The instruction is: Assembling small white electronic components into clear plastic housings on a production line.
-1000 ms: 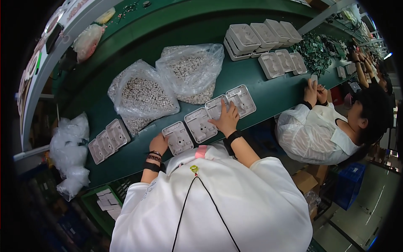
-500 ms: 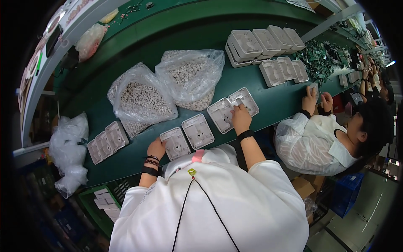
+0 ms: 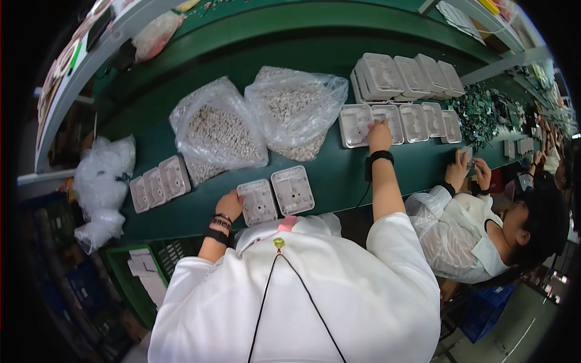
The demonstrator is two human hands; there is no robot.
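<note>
Close to my body, my left hand (image 3: pixel 230 206) pinches the left edge of a white plastic housing (image 3: pixel 257 202), an open rectangular shell with moulded ribs and a small round hole. A similar housing (image 3: pixel 293 190) lies just right of it. Out at the far right, my arm is stretched and my right hand (image 3: pixel 380 136) grips the adjoining walls of two more shells, a left housing (image 3: pixel 355 127) and a right housing (image 3: pixel 394 126) partly covered by my fingers. Those two sit at the left end of a row of housings (image 3: pixel 414 123).
Two clear bags (image 3: pixel 221 127) of small pale parts lie across the green bench (image 3: pixel 330 199). Stacked housings (image 3: pixel 381 75) and green circuit boards (image 3: pixel 475 115) occupy the far right. Three housings (image 3: pixel 154 184) rest at left. A co-worker (image 3: pixel 466 230) sits at my right.
My right hand has carried two housings from the bench's middle, away and to the right, up to the row there. My left hand stays at its housing. The view has shifted slightly.
</note>
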